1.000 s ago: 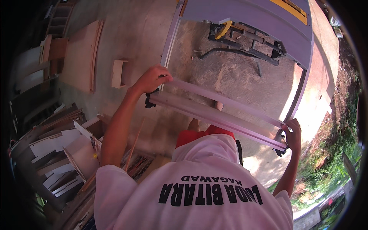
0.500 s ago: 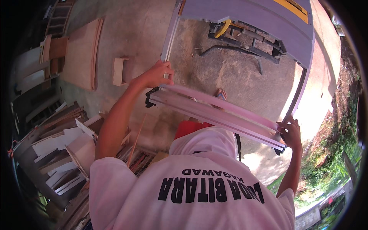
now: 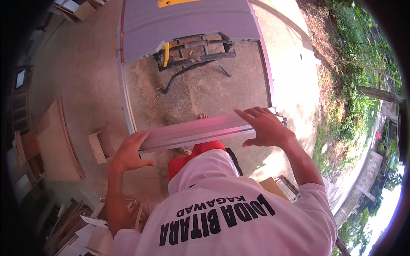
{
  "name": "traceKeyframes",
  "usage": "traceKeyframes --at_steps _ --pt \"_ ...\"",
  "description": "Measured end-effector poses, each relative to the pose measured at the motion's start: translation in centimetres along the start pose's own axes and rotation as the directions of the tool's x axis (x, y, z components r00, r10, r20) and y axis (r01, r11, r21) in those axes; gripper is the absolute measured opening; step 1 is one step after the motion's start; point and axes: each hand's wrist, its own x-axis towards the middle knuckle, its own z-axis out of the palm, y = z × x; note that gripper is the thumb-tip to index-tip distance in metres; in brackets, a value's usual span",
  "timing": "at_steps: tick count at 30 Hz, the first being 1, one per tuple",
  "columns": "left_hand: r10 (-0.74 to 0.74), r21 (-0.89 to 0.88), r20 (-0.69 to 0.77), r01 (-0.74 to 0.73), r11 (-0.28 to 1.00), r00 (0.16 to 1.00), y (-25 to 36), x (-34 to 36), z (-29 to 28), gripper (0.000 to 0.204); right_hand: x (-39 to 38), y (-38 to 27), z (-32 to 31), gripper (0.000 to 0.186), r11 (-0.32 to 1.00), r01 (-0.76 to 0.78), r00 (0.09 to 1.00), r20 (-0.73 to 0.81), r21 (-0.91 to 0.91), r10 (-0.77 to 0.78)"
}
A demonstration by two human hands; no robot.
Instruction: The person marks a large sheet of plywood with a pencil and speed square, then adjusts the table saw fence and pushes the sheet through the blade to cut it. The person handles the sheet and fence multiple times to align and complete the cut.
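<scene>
Over sawdusty ground, one metal rail, two hands, left hand, right hand

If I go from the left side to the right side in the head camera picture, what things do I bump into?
Stacked wooden boards → small wood block → left hand → long metal rail → right hand → green bushes.
</scene>
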Motion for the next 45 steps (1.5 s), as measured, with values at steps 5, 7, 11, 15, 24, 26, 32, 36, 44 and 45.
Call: traceKeyframes --at_steps 5,7,11,15,24,26,32,36,44,45 --pt "0.136 0.058 -0.233 -0.126 0.990 0.963 -2.9 0.3 4.5 0.045 4.0 -1.7 5.3 0.066 0.995 -0.020 0.997 0.068 -0.097 0.027" --pt "0.121 0.043 -0.237 -0.114 0.992 0.964 -3.4 0.6 4.6 0.033 4.3 -2.4 4.9 0.061 0.997 -0.013 0.998 0.068 -0.082 0.019" --pt "0.153 0.091 -0.271 -0.134 0.987 0.950 -5.0 0.5 5.2 0.025 4.6 -4.9 3.4 0.063 0.977 -0.144 0.974 0.154 -0.156 0.168" --pt "0.270 0.236 -0.275 -0.208 0.949 0.923 -5.3 0.4 5.6 0.023 4.2 -8.0 2.7 0.072 0.937 -0.254 0.936 0.182 -0.241 0.300" --pt "0.213 0.149 -0.469 -0.161 0.976 0.857 -5.0 0.2 7.3 0.041 5.9 -8.1 2.1 0.052 0.936 -0.317 0.937 0.204 0.150 0.285" --pt "0.164 0.114 -0.500 -0.123 0.986 0.850 -4.9 0.4 7.4 0.040 10.0 -9.7 1.5 0.033 0.890 -0.122 0.988 -0.030 0.440 0.150" --pt "0.111 0.062 -0.487 -0.093 0.994 0.866 -3.2 1.2 6.3 0.030 36.0 -5.1 6.5 0.072 0.955 -0.178 0.901 -0.351 0.237 0.255" --pt "0.067 0.061 -0.490 -0.043 0.997 0.869 -3.4 1.1 6.1 0.035 46.0 -3.6 8.7 0.069 0.752 -0.295 0.822 -0.244 0.589 0.514" --pt "0.015 0.017 -0.612 -0.006 1.000 0.791 -2.8 1.2 7.1 0.037 47.6 -1.7 10.3 0.050 0.889 -0.210 0.784 -0.474 0.407 0.402" --pt "0.007 0.007 -0.615 -0.003 1.000 0.789 -2.8 1.2 7.5 0.037 47.8 -1.9 10.7 0.050 0.876 -0.206 0.774 -0.476 0.435 0.419"
